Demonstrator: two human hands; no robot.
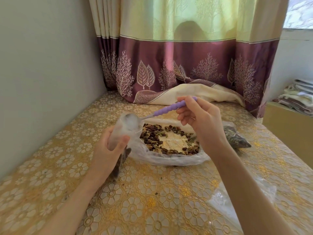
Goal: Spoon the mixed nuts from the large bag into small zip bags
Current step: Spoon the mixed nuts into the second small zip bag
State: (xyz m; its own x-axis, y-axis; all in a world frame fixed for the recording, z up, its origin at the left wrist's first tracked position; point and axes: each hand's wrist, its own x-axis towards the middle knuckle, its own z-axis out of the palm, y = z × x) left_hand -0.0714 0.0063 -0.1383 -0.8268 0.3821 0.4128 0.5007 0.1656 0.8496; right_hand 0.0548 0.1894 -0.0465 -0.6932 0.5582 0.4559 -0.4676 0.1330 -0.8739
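Honestly, spill risk right at the small zip bag's mouth.

Left hand (108,146) grips the small zip bag (125,128) upright beside the large bag (169,156) of mixed nuts (152,138). Right hand (199,121) pinches the purple-handled spoon (162,111), bowl in the opening. If the floppy mouth folds or the spoon tilts early, nuts probably scatter over the tablecloth (135,200).

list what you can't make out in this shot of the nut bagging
Head view only:
- Spoon bowl: inside the cloudy small zip bag; its load is hidden.
- Small zip bag's lower part: blurred, behind the left hand.
- Filled bag at right: partly behind the right hand.
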